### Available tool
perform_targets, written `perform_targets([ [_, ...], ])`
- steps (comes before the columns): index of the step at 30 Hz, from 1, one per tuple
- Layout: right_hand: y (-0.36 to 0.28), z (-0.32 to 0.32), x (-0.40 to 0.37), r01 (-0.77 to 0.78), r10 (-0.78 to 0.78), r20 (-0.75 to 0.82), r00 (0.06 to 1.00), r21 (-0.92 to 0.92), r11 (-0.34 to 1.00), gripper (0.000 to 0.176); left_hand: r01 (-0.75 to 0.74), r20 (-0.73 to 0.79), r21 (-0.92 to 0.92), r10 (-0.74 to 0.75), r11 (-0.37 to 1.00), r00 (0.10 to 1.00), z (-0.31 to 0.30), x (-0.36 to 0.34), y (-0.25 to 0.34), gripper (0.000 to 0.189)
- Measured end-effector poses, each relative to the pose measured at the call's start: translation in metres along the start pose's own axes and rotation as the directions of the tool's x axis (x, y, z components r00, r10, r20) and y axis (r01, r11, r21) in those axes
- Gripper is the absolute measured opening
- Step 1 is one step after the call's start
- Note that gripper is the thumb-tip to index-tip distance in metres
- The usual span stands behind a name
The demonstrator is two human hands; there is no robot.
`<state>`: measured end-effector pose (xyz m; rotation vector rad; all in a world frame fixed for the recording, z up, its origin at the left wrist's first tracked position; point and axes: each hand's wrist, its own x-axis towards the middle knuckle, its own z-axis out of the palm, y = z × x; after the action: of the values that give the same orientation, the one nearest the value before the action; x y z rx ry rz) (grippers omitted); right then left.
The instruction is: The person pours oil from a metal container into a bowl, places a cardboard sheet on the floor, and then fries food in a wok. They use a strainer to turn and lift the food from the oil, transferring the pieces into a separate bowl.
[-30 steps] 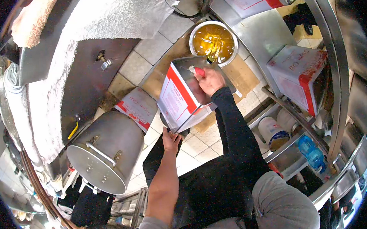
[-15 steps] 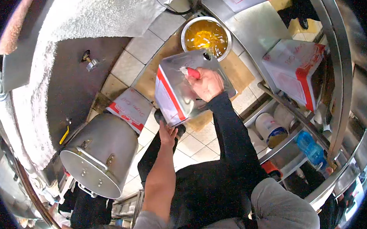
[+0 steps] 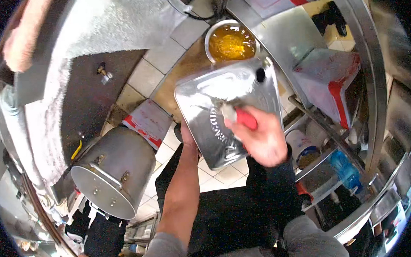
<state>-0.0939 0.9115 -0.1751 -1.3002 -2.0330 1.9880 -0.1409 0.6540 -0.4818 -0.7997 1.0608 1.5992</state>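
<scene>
A square metal tin (image 3: 196,98) is tilted before me, its shiny face with raised lettering turned toward me. Near its upper right corner is a dark round hole (image 3: 260,74). My left hand (image 3: 188,135) grips the tin's lower left side, its fingers partly hidden behind it. My right hand (image 3: 265,136) is closed around a red-handled tool (image 3: 246,119) whose pale, blurred end overlaps the tin's face; I cannot tell its kind. Just beyond the tin's far edge sits a round metal bowl (image 3: 207,46) of clear yellow liquid, probably oil, on brown cardboard.
A big metal pot (image 3: 129,154) lies at the left beside a red-and-white tin (image 3: 146,120). More red-and-white tins (image 3: 327,76) stand at right, above a shelf with a white tub (image 3: 300,144) and a blue bottle (image 3: 344,167). A person's arm (image 3: 26,40) shows top left.
The tin has turned its lettered face more toward me, and its red-striped side has gone from view. My right hand has moved down and right with the red-handled tool.
</scene>
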Motion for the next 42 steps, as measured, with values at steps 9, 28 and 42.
perform_targets([
  [9, -0.099, -0.081, -0.016, -0.252, 0.318, -0.252, 0.914, 0.262, 0.932, 0.02, 0.03, 0.081, 0.127, -0.04, 0.991, 0.996, 0.102, 0.002, 0.015, 0.083],
  [28, 0.025, -0.199, 0.099, -0.45, 0.268, -0.55, 0.791, -0.227, 0.864, 0.026, 0.148, 0.426, 0.052, -0.156, 0.988, 0.891, 0.444, -0.108, 0.014, 0.086],
  [42, -0.001, -0.075, -0.135, -0.527, 0.492, 0.208, 0.845, 0.475, 0.705, 0.019, 0.093, -0.443, 0.542, 0.19, 0.835, 0.876, 0.108, -0.295, 0.037, 0.028],
])
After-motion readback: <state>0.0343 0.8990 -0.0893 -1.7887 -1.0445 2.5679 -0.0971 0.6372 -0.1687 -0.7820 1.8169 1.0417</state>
